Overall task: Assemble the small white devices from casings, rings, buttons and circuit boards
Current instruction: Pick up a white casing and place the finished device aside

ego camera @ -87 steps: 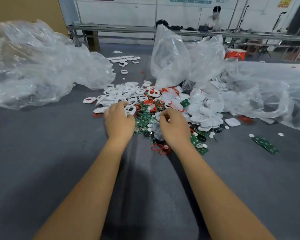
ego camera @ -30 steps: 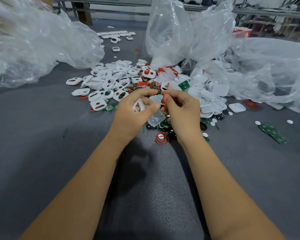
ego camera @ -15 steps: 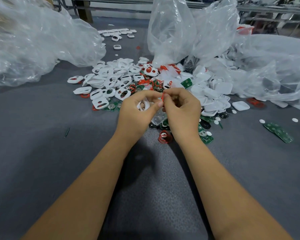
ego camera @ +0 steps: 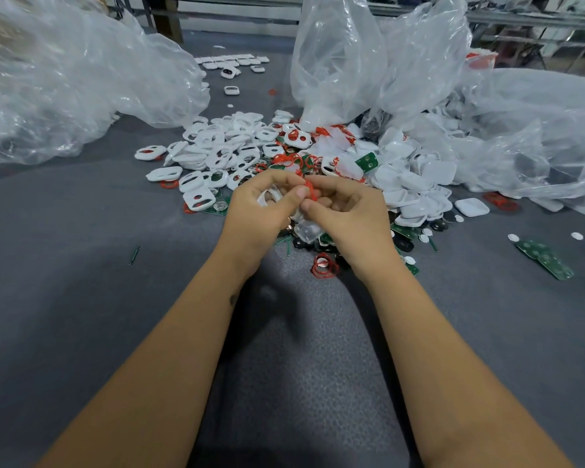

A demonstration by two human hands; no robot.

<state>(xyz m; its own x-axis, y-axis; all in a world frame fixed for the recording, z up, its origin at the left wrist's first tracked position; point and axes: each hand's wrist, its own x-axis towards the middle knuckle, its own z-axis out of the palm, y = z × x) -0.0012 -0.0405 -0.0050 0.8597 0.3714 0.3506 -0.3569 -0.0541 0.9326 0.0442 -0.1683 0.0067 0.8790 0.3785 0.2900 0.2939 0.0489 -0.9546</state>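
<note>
Grey table (ego camera: 81, 298), plastic bag (ego camera: 537, 130) of white casings (ego camera: 453, 126)

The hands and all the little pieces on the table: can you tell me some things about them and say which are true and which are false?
1. The left hand holds a white casing. True.
2. The right hand pinches a blue ring. False: the ring at its fingertips is red.
3. Both hands rest flat on the grey table. False: they are raised over the pile, fingers curled around small parts.
4. A green circuit board lies alone on the table, off to the right. True.
5. The clear plastic bags are folded in a neat stack. False: they lie crumpled and puffed up around the parts.
</note>
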